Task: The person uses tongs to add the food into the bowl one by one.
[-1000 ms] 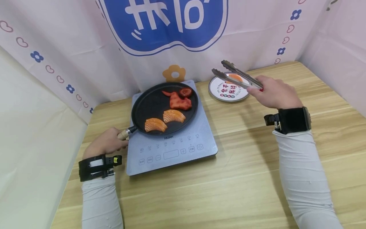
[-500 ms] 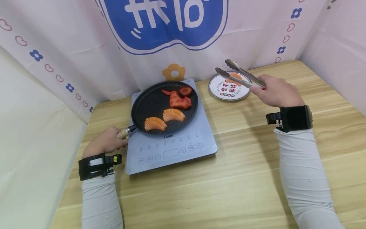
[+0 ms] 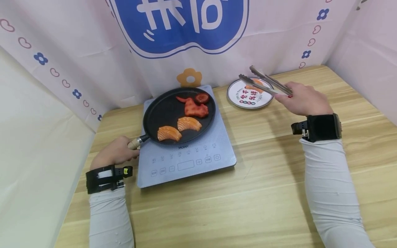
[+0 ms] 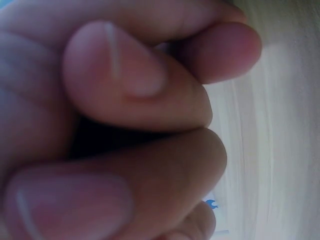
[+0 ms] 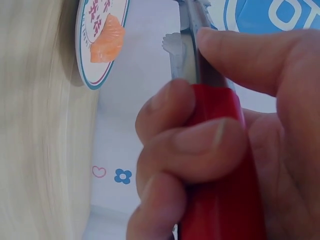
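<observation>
My left hand [image 3: 116, 151] grips the wooden handle [image 3: 134, 144] of a black frying pan [image 3: 161, 110]; the left wrist view shows its fingers curled. In the pan lie two orange salmon slices [image 3: 189, 123], a red chicken wing [image 3: 196, 109] and a dark red round slice [image 3: 202, 98]. My right hand [image 3: 305, 99] holds metal tongs [image 3: 270, 82] by their red handle [image 5: 220, 200]. The tongs' arms stand apart with nothing between their tips, over a white plate [image 3: 232, 93]. One salmon slice [image 5: 107, 42] rests on that plate, partly hidden by the tongs in the head view.
The pan sits on a grey induction cooker [image 3: 186, 172] with a touch panel along its front. Under everything is a wooden table [image 3: 217, 213]. A printed white curtain [image 3: 93, 51] hangs right behind the cooker and plate, and pale walls of cloth close in both sides.
My right hand has shifted slightly to the right with the tongs, so their tips now lie more over the plate. The left hand, pan and food stay where they were.
</observation>
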A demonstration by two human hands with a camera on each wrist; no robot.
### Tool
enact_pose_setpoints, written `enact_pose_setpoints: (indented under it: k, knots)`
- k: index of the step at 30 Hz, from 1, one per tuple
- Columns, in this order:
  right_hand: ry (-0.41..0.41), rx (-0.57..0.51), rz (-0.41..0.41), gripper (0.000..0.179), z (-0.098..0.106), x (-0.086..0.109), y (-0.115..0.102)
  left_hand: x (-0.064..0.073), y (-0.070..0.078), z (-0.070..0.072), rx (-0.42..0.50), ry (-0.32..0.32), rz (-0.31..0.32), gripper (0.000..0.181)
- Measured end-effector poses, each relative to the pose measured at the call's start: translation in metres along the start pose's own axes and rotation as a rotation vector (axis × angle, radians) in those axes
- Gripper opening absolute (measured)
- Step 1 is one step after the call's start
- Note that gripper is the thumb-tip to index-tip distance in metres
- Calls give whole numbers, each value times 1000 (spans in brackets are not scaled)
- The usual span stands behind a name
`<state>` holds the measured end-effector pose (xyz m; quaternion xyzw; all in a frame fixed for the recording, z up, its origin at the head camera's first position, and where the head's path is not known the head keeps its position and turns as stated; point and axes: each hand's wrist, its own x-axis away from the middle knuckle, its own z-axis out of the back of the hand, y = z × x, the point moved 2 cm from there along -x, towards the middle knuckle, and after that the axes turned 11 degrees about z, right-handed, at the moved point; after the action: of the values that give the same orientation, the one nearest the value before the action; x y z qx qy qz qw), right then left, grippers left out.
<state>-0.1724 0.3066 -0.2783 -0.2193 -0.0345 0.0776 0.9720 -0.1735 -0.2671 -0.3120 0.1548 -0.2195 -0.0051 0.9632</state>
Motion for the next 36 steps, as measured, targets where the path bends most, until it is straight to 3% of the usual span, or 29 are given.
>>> enact_pose_setpoints:
  k: [36]
  knots:
    - [-71,-14,-52,71,-13,-3,23,1,1,0,8,-1,0,18]
